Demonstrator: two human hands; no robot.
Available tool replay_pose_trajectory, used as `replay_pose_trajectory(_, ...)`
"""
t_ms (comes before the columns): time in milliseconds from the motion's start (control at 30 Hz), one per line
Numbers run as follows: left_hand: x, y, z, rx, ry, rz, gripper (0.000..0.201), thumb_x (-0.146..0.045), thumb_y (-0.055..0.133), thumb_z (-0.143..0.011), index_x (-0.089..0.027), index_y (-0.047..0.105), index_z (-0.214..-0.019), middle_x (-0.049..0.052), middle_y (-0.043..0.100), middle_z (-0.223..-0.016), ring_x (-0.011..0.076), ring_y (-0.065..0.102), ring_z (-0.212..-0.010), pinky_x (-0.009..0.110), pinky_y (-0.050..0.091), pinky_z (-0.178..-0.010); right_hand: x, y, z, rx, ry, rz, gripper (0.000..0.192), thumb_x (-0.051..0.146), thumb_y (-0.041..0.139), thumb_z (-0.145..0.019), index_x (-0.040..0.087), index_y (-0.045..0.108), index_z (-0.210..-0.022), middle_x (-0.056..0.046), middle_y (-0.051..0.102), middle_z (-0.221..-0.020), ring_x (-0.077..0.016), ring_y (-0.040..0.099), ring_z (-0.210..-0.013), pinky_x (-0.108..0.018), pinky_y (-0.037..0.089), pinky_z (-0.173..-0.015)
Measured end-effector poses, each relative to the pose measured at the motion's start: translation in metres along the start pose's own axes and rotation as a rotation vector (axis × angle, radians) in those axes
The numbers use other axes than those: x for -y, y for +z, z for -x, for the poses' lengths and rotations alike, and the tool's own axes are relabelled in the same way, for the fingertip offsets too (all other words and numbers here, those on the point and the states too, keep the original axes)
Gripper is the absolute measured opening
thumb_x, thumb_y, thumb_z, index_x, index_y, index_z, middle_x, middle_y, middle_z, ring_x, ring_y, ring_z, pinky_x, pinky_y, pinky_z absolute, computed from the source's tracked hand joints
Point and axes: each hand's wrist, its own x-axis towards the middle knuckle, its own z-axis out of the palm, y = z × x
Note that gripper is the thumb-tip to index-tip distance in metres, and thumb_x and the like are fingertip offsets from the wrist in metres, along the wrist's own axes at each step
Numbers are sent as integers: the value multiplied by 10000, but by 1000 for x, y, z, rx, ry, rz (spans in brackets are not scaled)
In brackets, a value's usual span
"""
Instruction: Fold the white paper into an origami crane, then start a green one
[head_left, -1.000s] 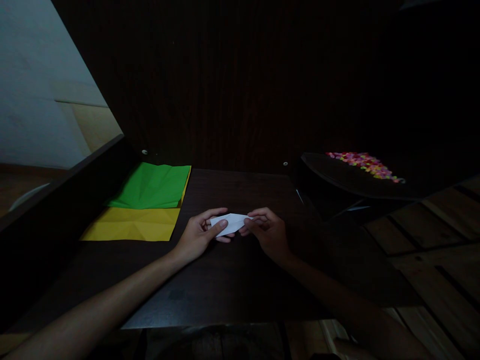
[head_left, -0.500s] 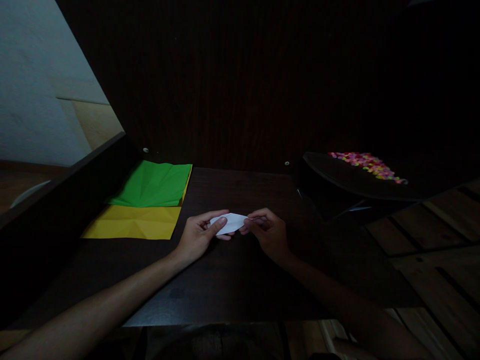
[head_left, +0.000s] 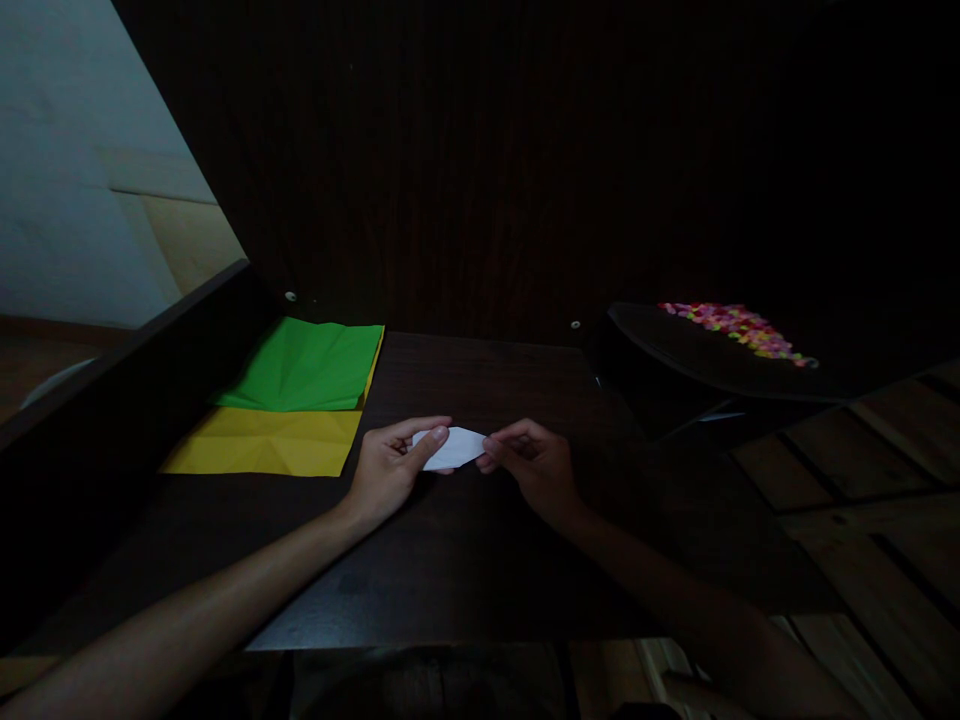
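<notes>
- At left on dark wooden tabletop (head_left: 450,590), creased yellow paper (head_left: 262,445) partly under creased green paper (head_left: 311,365)
- Holding folded white paper (head_left: 459,448) over tabletop's middle in left hand (head_left: 385,465)
- Pinching its pointed right end with right hand (head_left: 538,468)

The left hand (head_left: 390,465) grips a small folded white paper (head_left: 463,447) with its thumb on top, while the right hand (head_left: 538,468) pinches the tapered end. Both are above a dark desk (head_left: 450,580), where a creased green sheet (head_left: 307,365) partly covers a yellow sheet (head_left: 266,447). Brightly coloured bits (head_left: 739,330) lie on a ledge (head_left: 652,345) to the right.
</notes>
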Motion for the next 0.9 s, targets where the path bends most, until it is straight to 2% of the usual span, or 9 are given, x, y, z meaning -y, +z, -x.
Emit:
replay_pose_trajectory(267,-1,0,-1,23,41,-26,395,-380,748,-751,-145,693,-1063,32,729,-747,194,694,-651,293,607,-539,4,5,4,-41,-48,10,263,393,764,-736,194,594,-763,-1,693,-551,-164,658,-458,-275,561,-467)
replay_pose_trajectory(400,-2,-2,-5,123,-59,34,504,-369,762,-742,-153,620,-1175,29,733,-771,204,708,-684,312,613,-579,3,4,6,-66,-73,2,258,376,760,-740,200,572,-752,13,669,-524,-149,631,-424,-253,536,-425)
replay_pose_trajectory(533,-1,-3,-7,183,-123,34,515,-375,780,-721,-133,632,-1151,63,743,-875,208,712,-738,325,613,-621,1,3,7,-90,-102,14,240,364,753,-747,203,574,-756,15,661,-519,-146,626,-420,-248,529,-415)
replay_pose_trajectory(767,0,-3,-5,106,1,-114,483,-359,784,-717,-147,660,-1132,59,751,-838,180,701,-713,260,552,-638,-2,5,11,-72,-158,29,231,368,738,-766,212,568,-750,17,653,-530,-144,624,-432,-258,540,-424)
replay_pose_trajectory(900,-1,-3,-4,50,15,-115,390,-372,794,-699,-149,714,-1009,45,749,-790,172,684,-669,248,527,-602,-3,5,11,-37,-153,32,221,362,736,-773,210,576,-756,16,654,-548,-146,632,-444,-258,541,-427)
